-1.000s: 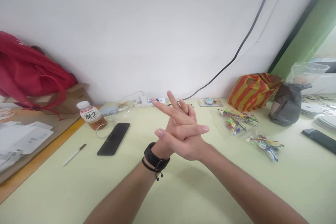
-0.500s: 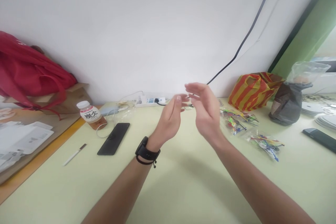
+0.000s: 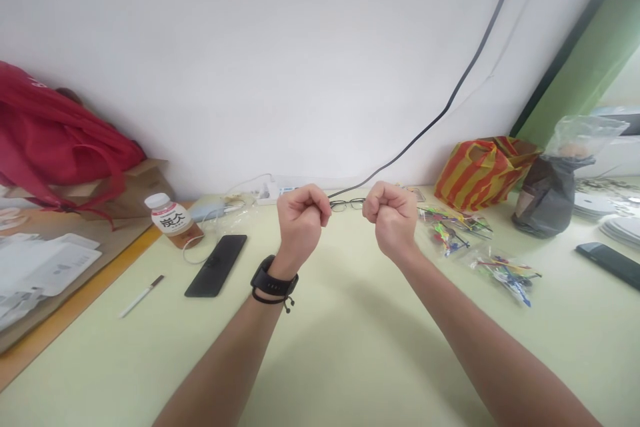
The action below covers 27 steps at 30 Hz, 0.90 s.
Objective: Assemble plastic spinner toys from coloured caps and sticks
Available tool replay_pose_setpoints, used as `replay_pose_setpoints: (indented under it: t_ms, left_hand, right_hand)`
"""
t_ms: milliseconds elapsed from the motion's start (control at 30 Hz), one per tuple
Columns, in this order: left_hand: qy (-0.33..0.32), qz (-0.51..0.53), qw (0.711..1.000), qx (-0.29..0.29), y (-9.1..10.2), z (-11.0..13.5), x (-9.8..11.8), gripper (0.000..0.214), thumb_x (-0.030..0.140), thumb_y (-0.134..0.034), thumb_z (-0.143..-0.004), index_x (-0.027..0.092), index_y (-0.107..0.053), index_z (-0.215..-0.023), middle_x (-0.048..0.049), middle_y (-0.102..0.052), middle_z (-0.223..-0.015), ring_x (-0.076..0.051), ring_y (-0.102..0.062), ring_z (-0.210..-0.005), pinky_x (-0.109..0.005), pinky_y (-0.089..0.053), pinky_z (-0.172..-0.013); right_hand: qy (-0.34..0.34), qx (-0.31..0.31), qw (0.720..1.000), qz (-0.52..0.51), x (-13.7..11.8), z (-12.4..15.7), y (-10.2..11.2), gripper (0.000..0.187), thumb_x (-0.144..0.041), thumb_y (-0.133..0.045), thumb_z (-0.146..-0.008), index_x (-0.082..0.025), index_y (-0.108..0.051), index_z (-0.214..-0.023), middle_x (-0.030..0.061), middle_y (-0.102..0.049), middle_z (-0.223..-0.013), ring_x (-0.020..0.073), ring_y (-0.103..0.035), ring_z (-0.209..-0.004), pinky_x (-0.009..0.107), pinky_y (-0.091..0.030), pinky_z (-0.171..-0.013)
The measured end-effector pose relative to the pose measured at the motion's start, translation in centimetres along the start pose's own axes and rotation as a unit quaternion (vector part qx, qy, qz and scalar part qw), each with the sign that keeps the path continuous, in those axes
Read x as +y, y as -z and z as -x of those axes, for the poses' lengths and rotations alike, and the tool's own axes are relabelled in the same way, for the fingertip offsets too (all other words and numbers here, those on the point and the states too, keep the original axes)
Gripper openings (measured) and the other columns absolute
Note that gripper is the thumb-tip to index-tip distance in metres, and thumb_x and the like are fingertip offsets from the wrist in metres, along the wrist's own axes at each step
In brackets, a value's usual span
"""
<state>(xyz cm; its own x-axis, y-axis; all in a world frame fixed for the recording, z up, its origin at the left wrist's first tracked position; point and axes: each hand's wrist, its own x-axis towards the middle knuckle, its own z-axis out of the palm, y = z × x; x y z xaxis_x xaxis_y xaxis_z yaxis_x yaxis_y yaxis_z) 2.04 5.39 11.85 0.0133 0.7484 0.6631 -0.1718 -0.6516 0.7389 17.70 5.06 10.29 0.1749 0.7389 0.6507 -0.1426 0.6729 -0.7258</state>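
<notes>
Both hands are raised over the pale green table [image 3: 345,340], curled into fists a short way apart. My left hand [image 3: 301,223] has its fingers folded in and a black watch [image 3: 273,279] on the wrist. Level with it, my right hand [image 3: 393,217] is closed too. Nothing shows in either fist. Behind the gap between them lies a pair of glasses [image 3: 347,205], partly covered by the hands. Left of my left hand are a black phone [image 3: 217,265] and a white pen [image 3: 142,296].
A bottle of brown drink [image 3: 173,220] stands at left near a red backpack [image 3: 65,133] on a cardboard box. At right are bagged colourful plastic pieces [image 3: 505,273], a striped bag [image 3: 480,173], a grey bag [image 3: 545,200] and a dark device [image 3: 613,265]. A black cable [image 3: 470,67] crosses the wall.
Both hands have closed from loosely open, cupped shapes into fists. They have moved apart sideways, so the glasses between them show more.
</notes>
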Motion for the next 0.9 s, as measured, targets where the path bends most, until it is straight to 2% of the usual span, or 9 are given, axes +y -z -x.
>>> replay_pose_setpoints:
  t_ms: [167, 300, 400, 500, 600, 667, 767, 833, 900]
  left_hand:
    - [0.007, 0.018, 0.999, -0.042, 0.2, 0.1, -0.3, 0.02, 0.007, -0.047, -0.062, 0.018, -0.061, -0.054, 0.0018, -0.048, -0.049, -0.01, -0.038, -0.048, -0.027, -0.025, -0.049]
    - [0.012, 0.006, 0.999, -0.045, 0.7, 0.1, -1.5, 0.017, 0.009, -0.045, -0.058, 0.018, -0.053, -0.047, 0.0011, -0.042, -0.048, -0.011, -0.035, -0.05, -0.028, -0.023, -0.052]
    - [0.035, -0.006, 0.998, -0.06, 1.0, -0.1, -2.2, 0.013, 0.008, -0.044, -0.056, 0.018, -0.045, -0.048, 0.0021, -0.038, -0.05, -0.011, -0.03, -0.051, -0.029, -0.019, -0.053]
    - [0.084, -0.038, 0.991, -0.094, 1.0, -0.3, -2.4, 0.014, 0.007, -0.045, -0.067, 0.019, -0.053, -0.066, 0.0027, -0.042, -0.056, -0.012, -0.035, -0.054, -0.028, -0.026, -0.055]
    - [0.138, -0.083, 0.98, -0.118, 1.0, -0.2, -2.8, 0.016, 0.022, -0.043, -0.096, 0.022, -0.059, -0.1, -0.0024, -0.064, -0.081, -0.017, -0.058, -0.08, -0.029, -0.042, -0.071]
    - [0.174, -0.106, 0.97, -0.132, 1.3, 0.0, -3.5, 0.028, 0.042, -0.034, -0.108, 0.026, -0.052, -0.121, -0.0052, -0.07, -0.104, -0.02, -0.062, -0.104, -0.032, -0.047, -0.084]
    - [0.211, -0.132, 0.953, -0.171, 2.2, 0.6, -5.5, 0.048, 0.062, -0.02, -0.107, 0.029, -0.044, -0.132, -0.0072, -0.069, -0.117, -0.022, -0.062, -0.113, -0.038, -0.047, -0.093]
    - [0.215, -0.15, 0.946, -0.192, 3.1, 1.0, -7.1, 0.056, 0.069, -0.018, -0.104, 0.029, -0.044, -0.132, -0.0088, -0.068, -0.121, -0.024, -0.061, -0.113, -0.039, -0.047, -0.094]
    - [0.216, -0.166, 0.94, -0.205, 4.1, 1.4, -8.5, 0.059, 0.072, -0.021, -0.103, 0.028, -0.046, -0.132, -0.0104, -0.067, -0.123, -0.024, -0.06, -0.112, -0.038, -0.047, -0.091]
  right_hand:
    - [-0.011, -0.133, 0.989, 0.06, -0.2, -0.3, 0.5, 0.015, -0.013, -0.038, -0.056, -0.023, -0.049, -0.06, -0.0038, -0.043, -0.052, 0.0123, -0.035, -0.049, 0.026, -0.027, -0.049]
    - [-0.003, -0.27, 0.921, 0.282, 0.4, -1.9, 3.1, 0.026, -0.007, -0.04, -0.066, -0.021, -0.06, -0.071, -0.001, -0.057, -0.063, 0.0146, -0.051, -0.059, 0.027, -0.037, -0.059]
    - [-0.001, -0.215, 0.875, 0.434, 1.1, -3.6, 6.6, 0.028, -0.005, -0.043, -0.071, -0.021, -0.065, -0.078, 0.002, -0.066, -0.071, 0.0175, -0.058, -0.068, 0.029, -0.04, -0.067]
    - [-0.054, -0.184, 0.85, 0.49, 1.4, -4.8, 11.0, 0.021, -0.012, -0.047, -0.083, -0.02, -0.066, -0.087, 0.0074, -0.07, -0.083, 0.0212, -0.062, -0.077, 0.032, -0.043, -0.071]
    - [-0.193, -0.213, 0.799, 0.529, 1.7, -5.0, 15.6, 0.029, -0.044, -0.047, -0.098, -0.022, -0.063, -0.088, 0.0074, -0.068, -0.083, 0.023, -0.062, -0.076, 0.034, -0.046, -0.069]
    - [-0.283, -0.253, 0.769, 0.514, 2.2, -4.8, 18.3, 0.039, -0.06, -0.05, -0.096, -0.023, -0.064, -0.09, 0.0071, -0.07, -0.087, 0.0237, -0.064, -0.079, 0.034, -0.049, -0.071]
    - [-0.28, -0.281, 0.78, 0.483, 3.1, -4.7, 21.1, 0.042, -0.063, -0.067, -0.082, -0.023, -0.063, -0.091, 0.007, -0.07, -0.094, 0.0233, -0.063, -0.078, 0.033, -0.05, -0.069]
    - [-0.237, -0.25, 0.803, 0.486, 3.7, -4.8, 22.3, 0.04, -0.062, -0.06, -0.086, -0.022, -0.06, -0.081, 0.0067, -0.068, -0.085, 0.0232, -0.06, -0.075, 0.034, -0.049, -0.068]
    - [-0.224, -0.229, 0.805, 0.499, 4.1, -4.8, 23.0, 0.041, -0.058, -0.047, -0.092, -0.023, -0.057, -0.072, 0.0068, -0.066, -0.078, 0.0236, -0.06, -0.074, 0.034, -0.049, -0.068]
